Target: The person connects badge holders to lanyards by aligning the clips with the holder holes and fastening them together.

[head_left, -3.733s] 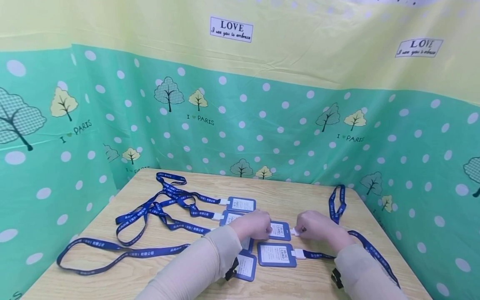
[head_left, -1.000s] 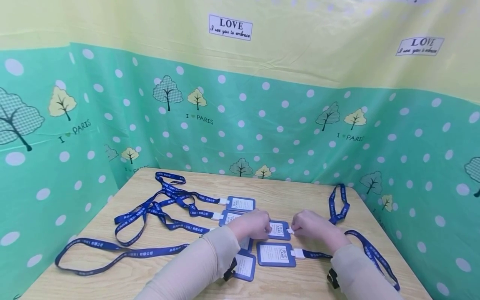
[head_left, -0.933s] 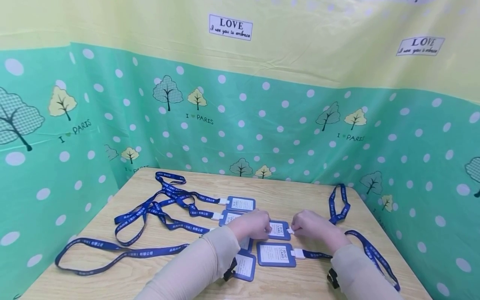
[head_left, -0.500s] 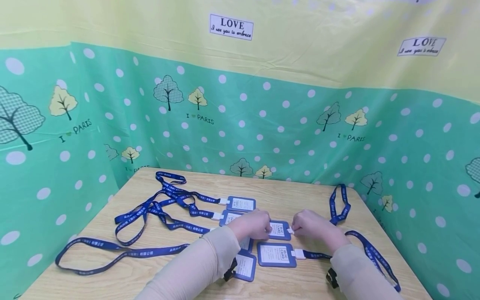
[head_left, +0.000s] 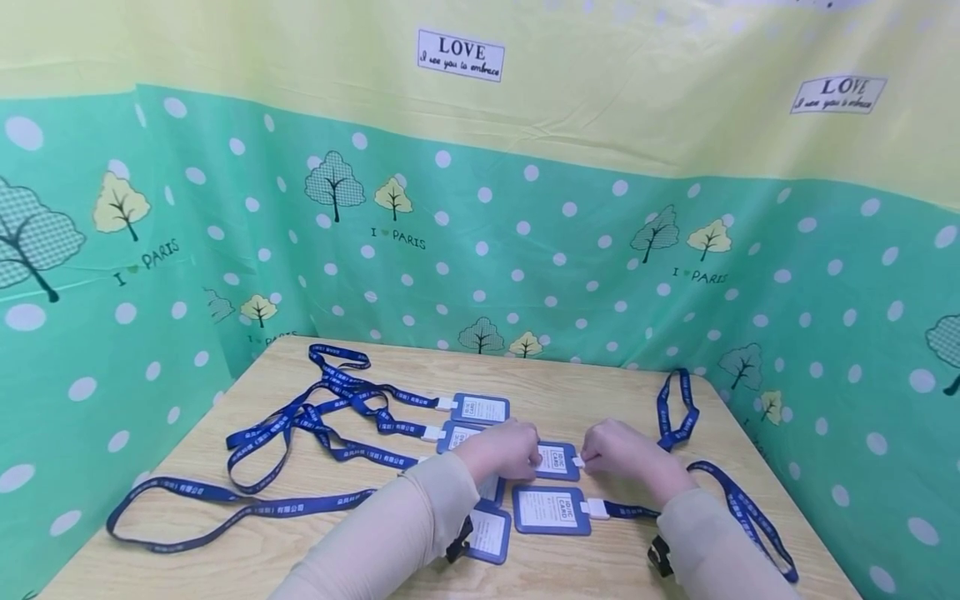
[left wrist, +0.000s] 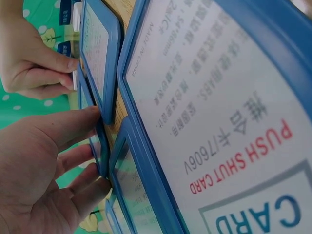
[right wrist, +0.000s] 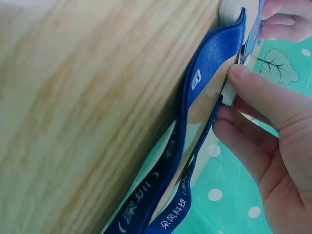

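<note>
My left hand (head_left: 504, 450) grips the left end of a blue-framed ID badge holder (head_left: 558, 461); in the left wrist view its thumb and fingers (left wrist: 80, 124) are on the holder's edge. At the other end, my right hand (head_left: 622, 450) pinches the white clip (right wrist: 228, 92) of a blue lanyard (right wrist: 178, 207) between thumb and forefinger. Most of that clip is hidden by the fingers in the head view. Just in front lies a second badge holder (head_left: 551, 510), with its white clip (head_left: 595, 508) and lanyard running right under my right forearm.
Left of my hands, several badge holders (head_left: 480, 408) lie in a column, partly covered by my left arm. Their blue lanyards (head_left: 300, 417) tangle and loop across the left of the wooden table (head_left: 247, 575). A polka-dot curtain (head_left: 525, 250) encloses the back and sides.
Compared with the oldest frame, my right hand sits slightly further left, nearer the badge holder, covering more of the clip. My left hand keeps its hold; the last second shows almost no movement.
</note>
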A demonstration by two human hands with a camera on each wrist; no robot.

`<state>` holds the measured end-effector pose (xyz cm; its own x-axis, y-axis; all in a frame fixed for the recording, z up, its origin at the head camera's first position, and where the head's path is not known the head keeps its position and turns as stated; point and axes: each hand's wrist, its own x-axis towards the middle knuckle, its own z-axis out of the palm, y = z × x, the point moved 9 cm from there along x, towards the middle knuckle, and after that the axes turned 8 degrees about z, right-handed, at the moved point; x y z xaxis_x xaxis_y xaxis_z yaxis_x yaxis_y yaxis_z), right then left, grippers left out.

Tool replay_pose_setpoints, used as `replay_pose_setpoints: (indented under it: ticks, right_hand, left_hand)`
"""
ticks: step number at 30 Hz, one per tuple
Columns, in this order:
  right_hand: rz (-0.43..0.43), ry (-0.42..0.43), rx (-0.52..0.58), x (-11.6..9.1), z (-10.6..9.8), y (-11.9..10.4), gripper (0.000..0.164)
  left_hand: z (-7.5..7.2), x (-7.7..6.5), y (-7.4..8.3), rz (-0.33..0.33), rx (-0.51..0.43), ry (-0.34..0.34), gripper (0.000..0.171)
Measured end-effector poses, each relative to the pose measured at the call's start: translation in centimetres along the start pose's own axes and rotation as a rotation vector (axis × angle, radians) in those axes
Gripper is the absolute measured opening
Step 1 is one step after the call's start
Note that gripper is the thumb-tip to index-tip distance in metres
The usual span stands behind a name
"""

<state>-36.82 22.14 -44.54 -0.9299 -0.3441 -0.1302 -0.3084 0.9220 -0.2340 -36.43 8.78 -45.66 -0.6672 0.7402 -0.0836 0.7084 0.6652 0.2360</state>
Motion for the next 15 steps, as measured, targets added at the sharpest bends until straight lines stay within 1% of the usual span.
replay_pose_setpoints:
  ticks: [4, 8, 15]
  right_hand:
    - [0.012, 0.015, -0.006, -0.05, -0.07, -0.06, 0.010]
    - [0.001, 0.022, -0.011, -0.17, -0.10, -0.20, 0.009]
    - [0.000, 0.038, -0.005, -0.31, -0.14, -0.22, 0.009]
  left_hand:
    - [-0.16, -0.07, 0.08, 0.005, 0.000, 0.013, 0.014]
    - [-0.19, -0.09, 0.14, 0.007, -0.008, 0.013, 0.014]
    - [-0.14, -0.16, 0.11, -0.002, -0.007, 0.007, 0.018]
